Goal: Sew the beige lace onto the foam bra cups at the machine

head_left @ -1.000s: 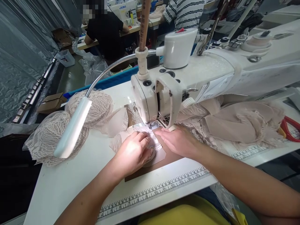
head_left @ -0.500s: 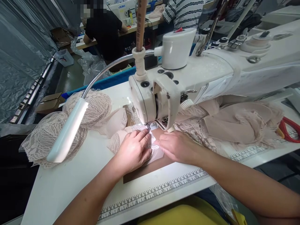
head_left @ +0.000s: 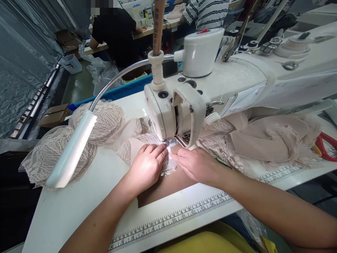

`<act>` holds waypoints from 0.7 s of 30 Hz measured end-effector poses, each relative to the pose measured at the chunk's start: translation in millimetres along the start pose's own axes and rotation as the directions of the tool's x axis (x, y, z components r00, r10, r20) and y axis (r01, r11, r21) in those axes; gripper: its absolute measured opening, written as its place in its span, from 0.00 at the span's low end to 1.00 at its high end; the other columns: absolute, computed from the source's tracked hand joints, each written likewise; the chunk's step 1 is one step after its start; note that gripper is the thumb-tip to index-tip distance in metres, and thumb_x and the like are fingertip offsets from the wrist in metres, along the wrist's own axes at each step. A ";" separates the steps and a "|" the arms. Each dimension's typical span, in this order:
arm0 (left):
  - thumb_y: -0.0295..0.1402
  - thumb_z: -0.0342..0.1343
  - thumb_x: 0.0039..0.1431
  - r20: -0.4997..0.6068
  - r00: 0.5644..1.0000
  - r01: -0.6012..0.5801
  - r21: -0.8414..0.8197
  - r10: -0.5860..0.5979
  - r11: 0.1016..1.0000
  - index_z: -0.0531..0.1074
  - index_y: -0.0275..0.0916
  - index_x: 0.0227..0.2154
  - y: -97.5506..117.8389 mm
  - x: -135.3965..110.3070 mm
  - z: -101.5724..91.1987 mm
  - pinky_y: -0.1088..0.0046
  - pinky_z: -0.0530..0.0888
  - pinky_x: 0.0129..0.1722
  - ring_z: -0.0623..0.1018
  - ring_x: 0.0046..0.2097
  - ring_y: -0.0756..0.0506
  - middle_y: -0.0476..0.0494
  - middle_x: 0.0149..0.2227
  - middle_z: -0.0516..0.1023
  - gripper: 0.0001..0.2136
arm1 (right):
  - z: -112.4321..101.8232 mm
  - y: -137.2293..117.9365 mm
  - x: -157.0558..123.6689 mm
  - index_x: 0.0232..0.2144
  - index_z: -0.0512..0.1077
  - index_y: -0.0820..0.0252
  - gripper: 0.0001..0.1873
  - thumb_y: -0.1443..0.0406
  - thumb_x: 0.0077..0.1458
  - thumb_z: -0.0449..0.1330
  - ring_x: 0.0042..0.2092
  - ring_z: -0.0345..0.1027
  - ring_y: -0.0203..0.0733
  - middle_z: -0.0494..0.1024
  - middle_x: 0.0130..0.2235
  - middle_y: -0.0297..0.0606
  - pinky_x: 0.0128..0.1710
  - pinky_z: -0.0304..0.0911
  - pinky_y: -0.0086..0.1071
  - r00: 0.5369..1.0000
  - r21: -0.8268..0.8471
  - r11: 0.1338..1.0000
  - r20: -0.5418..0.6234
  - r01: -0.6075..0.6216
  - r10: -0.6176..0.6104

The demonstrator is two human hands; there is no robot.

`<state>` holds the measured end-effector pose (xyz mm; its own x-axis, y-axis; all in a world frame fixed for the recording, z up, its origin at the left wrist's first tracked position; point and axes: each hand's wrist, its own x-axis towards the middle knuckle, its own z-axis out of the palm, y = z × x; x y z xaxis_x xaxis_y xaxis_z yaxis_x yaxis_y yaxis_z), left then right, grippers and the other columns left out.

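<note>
The left hand (head_left: 147, 165) lies with bent fingers on the pale cloth (head_left: 131, 147), under the sewing machine (head_left: 162, 112). The right hand (head_left: 196, 163) has curled fingers at the cloth's right edge. I can't tell if either hand pinches it. At left, a lamp (head_left: 73, 149) hangs over lace piles (head_left: 105, 123).

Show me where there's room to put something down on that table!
The table has room between the lace piles and the left arm, plus a thin strip between the brown mat and ruler. It's crowded around the left hand, right hand and machine, and rightward, with fabric and red handle.
</note>
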<state>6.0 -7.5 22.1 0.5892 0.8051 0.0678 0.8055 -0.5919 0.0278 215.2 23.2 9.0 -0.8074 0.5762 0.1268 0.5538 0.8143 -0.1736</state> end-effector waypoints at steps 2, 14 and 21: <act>0.24 0.47 0.59 -0.003 1.000 0.013 0.032 -0.013 0.999 0.69 0.33 0.51 -2.0 0.6 1.3 0.61 0.68 0.48 0.70 0.46 0.40 0.38 0.54 0.72 0.17 | 1.5 -0.3 0.5 0.47 0.72 0.61 0.18 0.72 0.55 0.53 0.30 0.59 0.37 0.74 0.33 0.38 0.28 0.46 0.32 1.000 -0.006 1.000 -0.002 0.000 0.000; 0.23 0.47 0.58 -0.034 0.995 0.101 0.084 -0.099 0.991 0.72 0.34 0.44 -10.1 7.9 4.7 0.59 0.67 0.46 0.70 0.47 0.37 0.35 0.47 0.75 0.14 | 3.8 -5.8 11.0 0.44 0.74 0.60 0.16 0.71 0.57 0.51 0.27 0.58 0.35 0.76 0.34 0.37 0.24 0.45 0.31 0.992 -0.047 0.991 -0.050 -0.122 0.119; 0.29 0.45 0.63 -0.104 0.988 0.119 0.019 -0.117 0.993 0.71 0.34 0.45 -17.1 2.5 8.6 0.59 0.66 0.46 0.69 0.49 0.37 0.34 0.48 0.73 0.13 | 4.1 -4.4 11.7 0.45 0.73 0.59 0.17 0.72 0.55 0.52 0.28 0.60 0.36 0.77 0.36 0.37 0.23 0.47 0.31 0.989 -0.027 0.989 -0.037 -0.144 0.143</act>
<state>-5.8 5.0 13.3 0.4815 0.8602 0.1677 0.8711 -0.4908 0.0167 202.4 26.1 7.2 -0.7118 0.6890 0.1366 0.6697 0.7243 -0.1639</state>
